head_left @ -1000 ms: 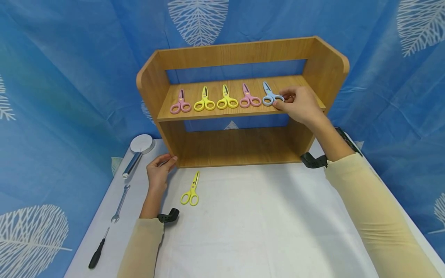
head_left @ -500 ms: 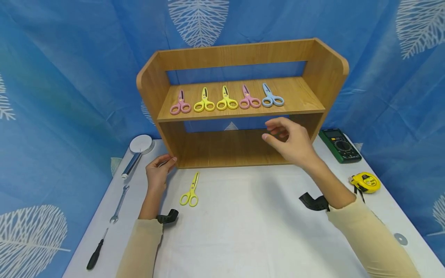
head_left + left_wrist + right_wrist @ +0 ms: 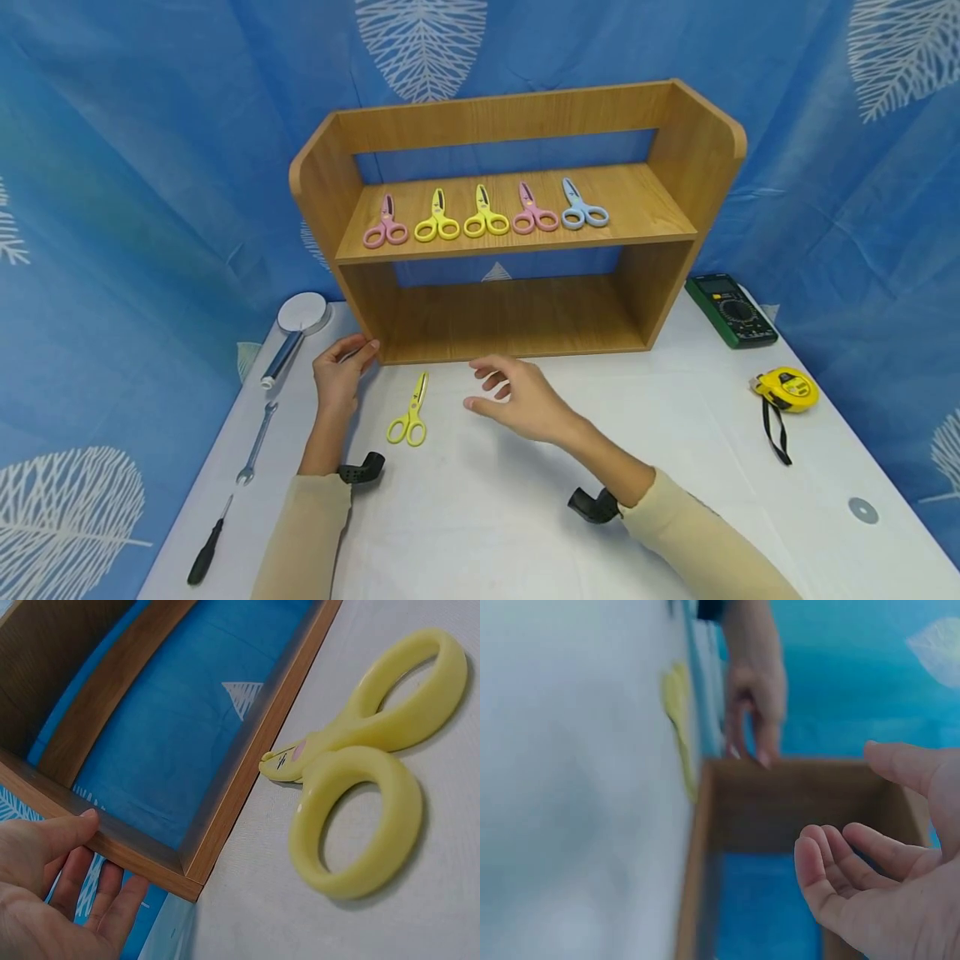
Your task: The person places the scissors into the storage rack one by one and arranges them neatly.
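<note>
Yellow plastic child's scissors [image 3: 409, 412] lie flat on the white-covered worktop [image 3: 675, 467], left of centre in the head view, just in front of the lower left corner of the brown wooden two-tier shelf unit [image 3: 697, 158], blades pointing up toward the shelf and finger loops toward the viewer. At the far left of the frame a black-handled screwdriver [image 3: 207, 550], a small steel spanner [image 3: 257, 442] and a silver cylindrical torch [image 3: 296, 332] lie along the worktop's edge, well apart from the scissors.

The left hand [image 3: 339, 377] rests with fingers straight against the shelf's lower left corner, holding nothing; the left wrist view shows its fingertips [image 3: 86, 819] on the wooden edge and the loops [image 3: 367, 817] close by. It looks well placed to steady the shelf.

The right hand [image 3: 517, 402], just right of the scissors, hovers over the cloth with its fingers loosely spread and nothing in its grasp. For a clean pickup it would probably do best to come down on the loops from above, thumb and forefinger pinching the two rings, since the blades lie flush with the cloth and offer little purchase.

On the upper tier a row of five scissors [image 3: 486, 215] lies, pink, yellow, yellow, pink, blue, blades away, with bare board to the right of the blue pair [image 3: 581, 207]. Matching that orientation would keep the row even. At the right of the frame sit a green multimeter [image 3: 731, 310] and a yellow tape measure [image 3: 784, 390].
</note>
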The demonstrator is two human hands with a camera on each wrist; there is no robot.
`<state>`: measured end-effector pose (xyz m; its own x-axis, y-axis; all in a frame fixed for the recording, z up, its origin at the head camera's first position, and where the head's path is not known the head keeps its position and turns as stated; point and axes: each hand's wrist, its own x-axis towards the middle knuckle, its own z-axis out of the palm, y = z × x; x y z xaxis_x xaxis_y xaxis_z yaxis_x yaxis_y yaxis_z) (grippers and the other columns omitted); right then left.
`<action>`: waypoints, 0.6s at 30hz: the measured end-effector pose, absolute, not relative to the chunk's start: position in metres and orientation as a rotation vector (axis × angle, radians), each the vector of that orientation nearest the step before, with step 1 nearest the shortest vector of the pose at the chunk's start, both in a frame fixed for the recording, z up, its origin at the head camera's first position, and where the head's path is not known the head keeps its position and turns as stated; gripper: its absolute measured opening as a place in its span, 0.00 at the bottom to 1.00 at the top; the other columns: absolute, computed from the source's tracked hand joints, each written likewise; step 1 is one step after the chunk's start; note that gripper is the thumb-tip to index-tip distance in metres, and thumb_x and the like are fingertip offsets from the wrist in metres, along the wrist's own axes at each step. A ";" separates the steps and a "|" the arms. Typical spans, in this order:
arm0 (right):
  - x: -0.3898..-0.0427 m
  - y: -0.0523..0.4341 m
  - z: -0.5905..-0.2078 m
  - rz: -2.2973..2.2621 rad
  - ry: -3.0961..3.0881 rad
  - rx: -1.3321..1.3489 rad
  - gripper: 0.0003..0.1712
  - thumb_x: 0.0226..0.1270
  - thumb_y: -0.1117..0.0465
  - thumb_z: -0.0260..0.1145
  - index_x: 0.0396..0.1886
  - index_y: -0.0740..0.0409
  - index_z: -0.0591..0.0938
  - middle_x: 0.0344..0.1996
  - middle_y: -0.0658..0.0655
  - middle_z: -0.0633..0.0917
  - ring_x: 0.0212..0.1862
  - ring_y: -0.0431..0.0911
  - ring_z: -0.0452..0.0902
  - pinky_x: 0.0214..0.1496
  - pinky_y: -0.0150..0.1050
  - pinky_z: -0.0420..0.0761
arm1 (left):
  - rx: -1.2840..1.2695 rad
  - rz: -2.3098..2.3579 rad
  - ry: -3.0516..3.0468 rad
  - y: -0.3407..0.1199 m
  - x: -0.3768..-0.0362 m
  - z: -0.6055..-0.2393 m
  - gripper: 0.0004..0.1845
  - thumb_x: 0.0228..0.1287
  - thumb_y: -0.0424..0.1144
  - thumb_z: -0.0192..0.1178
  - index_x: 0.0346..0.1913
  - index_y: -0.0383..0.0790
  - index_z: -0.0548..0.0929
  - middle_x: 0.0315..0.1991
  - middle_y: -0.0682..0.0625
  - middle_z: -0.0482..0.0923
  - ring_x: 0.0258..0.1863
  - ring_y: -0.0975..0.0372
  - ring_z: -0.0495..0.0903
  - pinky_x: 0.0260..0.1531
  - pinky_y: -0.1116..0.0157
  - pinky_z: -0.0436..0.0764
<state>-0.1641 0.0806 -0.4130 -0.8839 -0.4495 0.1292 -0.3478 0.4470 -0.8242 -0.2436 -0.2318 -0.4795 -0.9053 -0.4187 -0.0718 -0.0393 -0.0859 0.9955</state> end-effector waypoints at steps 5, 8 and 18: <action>-0.158 0.049 -0.443 -1.415 2.510 -0.717 0.32 0.64 0.53 0.77 0.65 0.60 0.80 0.56 0.61 0.84 0.51 0.52 0.83 0.52 0.45 0.88 | 0.503 -2.062 -1.928 -0.231 -0.244 -0.480 0.16 0.58 0.34 0.77 0.47 0.37 0.87 0.42 0.51 0.82 0.40 0.66 0.88 0.52 0.60 0.89; -0.155 0.033 -0.460 -1.378 2.528 -0.707 0.33 0.63 0.51 0.78 0.64 0.60 0.81 0.55 0.60 0.84 0.49 0.48 0.82 0.48 0.37 0.85 | 0.507 -2.049 -1.938 -0.230 -0.244 -0.480 0.16 0.58 0.34 0.77 0.48 0.36 0.86 0.42 0.51 0.82 0.41 0.66 0.88 0.52 0.60 0.89; -0.154 -0.003 -0.486 -1.290 2.548 -0.611 0.35 0.59 0.49 0.80 0.61 0.62 0.82 0.49 0.56 0.84 0.41 0.41 0.74 0.41 0.30 0.77 | 0.502 -2.027 -1.938 -0.231 -0.244 -0.481 0.16 0.58 0.33 0.77 0.48 0.35 0.87 0.41 0.52 0.82 0.39 0.66 0.88 0.47 0.67 0.90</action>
<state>-0.1541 -0.0033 -0.4865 -0.8890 -0.4578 -0.0088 -0.2639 0.5281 -0.8072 -0.2445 -0.2312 -0.4811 -0.8967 -0.4399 -0.0491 -0.0293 -0.0515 0.9982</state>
